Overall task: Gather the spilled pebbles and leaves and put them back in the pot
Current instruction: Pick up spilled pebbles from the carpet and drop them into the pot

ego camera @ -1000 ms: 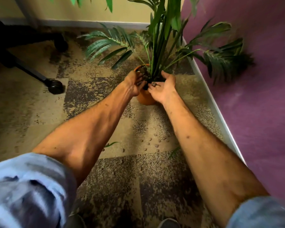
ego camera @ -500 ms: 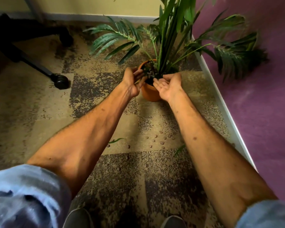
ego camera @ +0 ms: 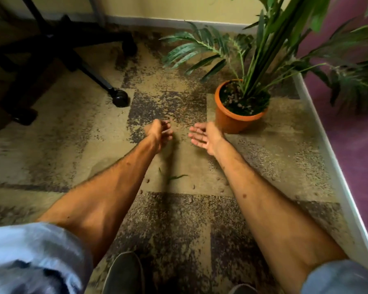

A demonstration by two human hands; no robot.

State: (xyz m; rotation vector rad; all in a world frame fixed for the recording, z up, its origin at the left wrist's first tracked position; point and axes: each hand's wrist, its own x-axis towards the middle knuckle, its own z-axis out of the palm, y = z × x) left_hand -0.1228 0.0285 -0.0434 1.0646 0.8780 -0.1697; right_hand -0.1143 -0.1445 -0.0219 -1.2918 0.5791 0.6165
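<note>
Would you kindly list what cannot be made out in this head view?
- Left hand: motion-blurred, contents unclear.
- Pebbles under the forearms: hidden, count unknown.
- Plant top: cut off by the upper edge.
- Office chair: seat cropped.
- Pot soil: partly screened by stems.

upright orange pot (ego camera: 232,118); pebbles (ego camera: 193,187), leaf (ego camera: 175,177) on carpet (ego camera: 72,132).

We note a black wheeled office-chair base (ego camera: 57,49) at ten o'clock on mottled beige-brown carpet (ego camera: 72,128); purple wall (ego camera: 348,145) at three o'clock.

hands (ego camera: 180,135) withdrawn from pot (ego camera: 232,118), emptied
</note>
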